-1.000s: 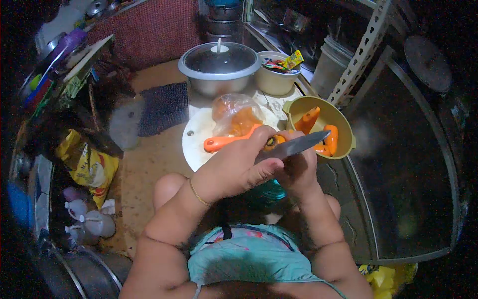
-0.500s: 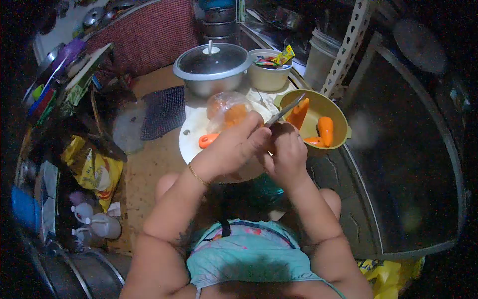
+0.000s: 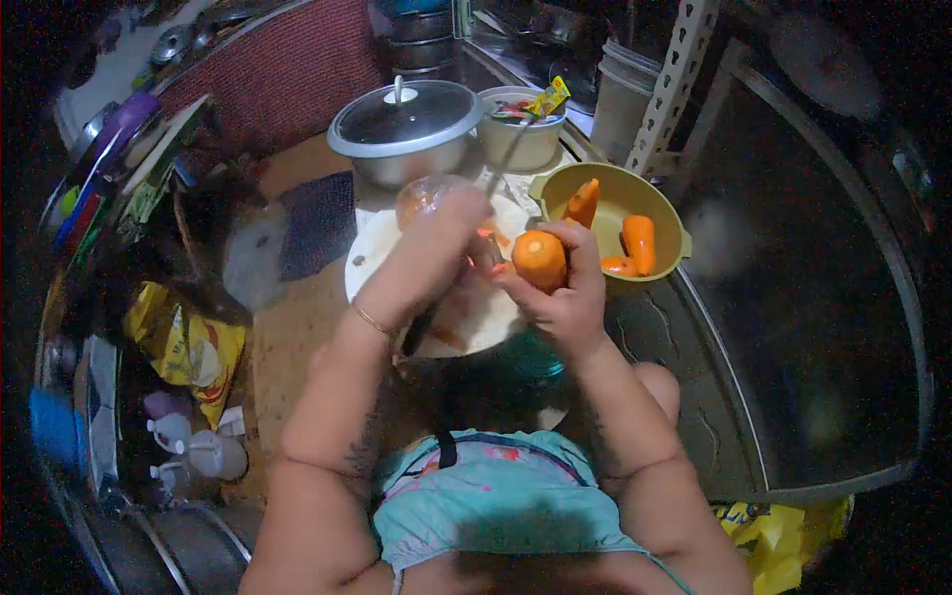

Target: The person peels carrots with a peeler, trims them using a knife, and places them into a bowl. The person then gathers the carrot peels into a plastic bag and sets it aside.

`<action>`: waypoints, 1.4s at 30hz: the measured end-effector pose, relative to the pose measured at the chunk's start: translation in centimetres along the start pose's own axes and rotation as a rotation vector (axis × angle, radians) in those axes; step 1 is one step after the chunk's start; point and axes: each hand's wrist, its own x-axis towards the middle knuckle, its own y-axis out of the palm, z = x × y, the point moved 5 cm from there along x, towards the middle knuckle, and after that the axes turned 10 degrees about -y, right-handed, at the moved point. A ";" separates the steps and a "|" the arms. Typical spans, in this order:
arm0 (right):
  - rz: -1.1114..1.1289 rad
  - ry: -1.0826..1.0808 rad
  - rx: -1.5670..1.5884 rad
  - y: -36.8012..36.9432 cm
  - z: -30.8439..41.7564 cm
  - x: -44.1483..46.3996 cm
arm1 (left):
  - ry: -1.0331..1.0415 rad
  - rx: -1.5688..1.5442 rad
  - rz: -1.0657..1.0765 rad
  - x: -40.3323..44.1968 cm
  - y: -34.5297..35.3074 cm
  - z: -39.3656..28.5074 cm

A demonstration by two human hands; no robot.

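Note:
My right hand (image 3: 580,283) grips a thick carrot (image 3: 540,260), its cut end facing up toward me. My left hand (image 3: 451,233), a little blurred, is closed on a peeler (image 3: 492,250) beside the carrot; its orange handle is mostly hidden by the fingers. Below both hands is a round white board (image 3: 486,322). A dark knife (image 3: 420,327) lies at the board's near left edge. Behind my left hand sits a clear plastic bag (image 3: 421,198) with something orange inside.
To the right, a yellow-green basin (image 3: 679,213) holds several carrot pieces (image 3: 640,243). Farther back stand a lidded pot (image 3: 407,124) and a cream tub (image 3: 521,144) with packets. An upright metal post (image 3: 669,94) rises behind the basin.
My left hand has let go of the knife, now on the board, and taken up the orange-handled peeler. My right hand has turned the carrot's cut end into view.

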 end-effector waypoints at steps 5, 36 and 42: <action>0.017 0.637 0.881 1.0 -2.4 -1.8 | 0.129 0.244 -0.069 1.0 -1.5 1.2; -0.199 1.004 1.280 4.7 -2.9 -2.9 | 0.046 0.315 -0.147 -0.8 -2.8 3.6; -0.161 0.964 1.191 4.6 -1.1 -1.8 | 0.236 0.276 -0.396 -1.5 -3.9 3.6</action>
